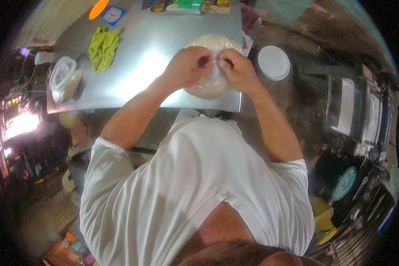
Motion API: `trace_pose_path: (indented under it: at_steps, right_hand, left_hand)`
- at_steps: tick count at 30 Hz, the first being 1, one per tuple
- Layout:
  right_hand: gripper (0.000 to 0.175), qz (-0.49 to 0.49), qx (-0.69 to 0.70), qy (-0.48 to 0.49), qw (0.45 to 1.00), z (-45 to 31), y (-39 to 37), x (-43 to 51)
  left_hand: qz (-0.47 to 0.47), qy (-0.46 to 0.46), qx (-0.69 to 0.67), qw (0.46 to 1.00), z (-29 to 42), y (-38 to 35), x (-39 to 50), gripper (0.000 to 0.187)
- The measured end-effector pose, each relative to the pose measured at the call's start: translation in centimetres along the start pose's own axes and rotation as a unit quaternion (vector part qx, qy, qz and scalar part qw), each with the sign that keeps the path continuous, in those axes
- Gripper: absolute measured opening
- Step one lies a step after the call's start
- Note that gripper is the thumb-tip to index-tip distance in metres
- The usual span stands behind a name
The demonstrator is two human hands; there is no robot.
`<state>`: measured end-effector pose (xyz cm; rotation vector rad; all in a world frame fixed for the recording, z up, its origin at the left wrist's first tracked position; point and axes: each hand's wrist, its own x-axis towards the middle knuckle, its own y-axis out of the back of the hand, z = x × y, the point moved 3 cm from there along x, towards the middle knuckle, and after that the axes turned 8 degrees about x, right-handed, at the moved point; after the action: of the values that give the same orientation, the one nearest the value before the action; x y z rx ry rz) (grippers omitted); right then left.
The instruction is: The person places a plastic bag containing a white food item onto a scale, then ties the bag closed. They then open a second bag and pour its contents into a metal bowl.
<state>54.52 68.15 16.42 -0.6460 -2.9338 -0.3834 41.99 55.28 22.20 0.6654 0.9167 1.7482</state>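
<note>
A large round clear plastic bag with pale contents (pixel 207 88) rests near the right front corner of the metal table (pixel 146 33). Above its middle, my left hand (pixel 191 65) and my right hand (pixel 236 68) are close together, thumbs and fingers pinching the gathered plastic between them. What fills the bag is not clear. A crumpled yellow-green cloth (pixel 103 50) lies left of my hands. Farther left, a smaller clear plastic bag with whitish contents (pixel 65 79) stands near the table's left edge.
A blue dial scale (pixel 113 15) and an orange round object (pixel 98 9) are at the far left. A green box (pixel 185 6) lies at the table's far side. Beyond the right edge is a round white lid (pixel 273 63). Dark equipment with pale panels (pixel 347 106) stands farther right.
</note>
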Motion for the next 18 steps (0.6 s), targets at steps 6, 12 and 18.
trace_pose_path:
  at_steps: [6,12,18]
  right_hand:
    - [0.014,0.013,-0.034,0.046,0.998,0.4,-0.8,0.4]
    - [0.013,0.072,-0.12,0.005,0.99,-0.2,-2.1,-0.1]
    - [0.014,0.158,-0.096,-0.041,0.982,-0.6,-3.6,-2.2]
  left_hand:
    - [-0.019,-0.015,0.029,0.999,-1.1,0.1,0.7,0.019]
    - [-0.055,-0.086,0.049,0.994,-1.6,0.4,1.7,0.012]
    - [-0.057,-0.188,0.057,0.979,-1.8,-0.1,2.0,0.014]
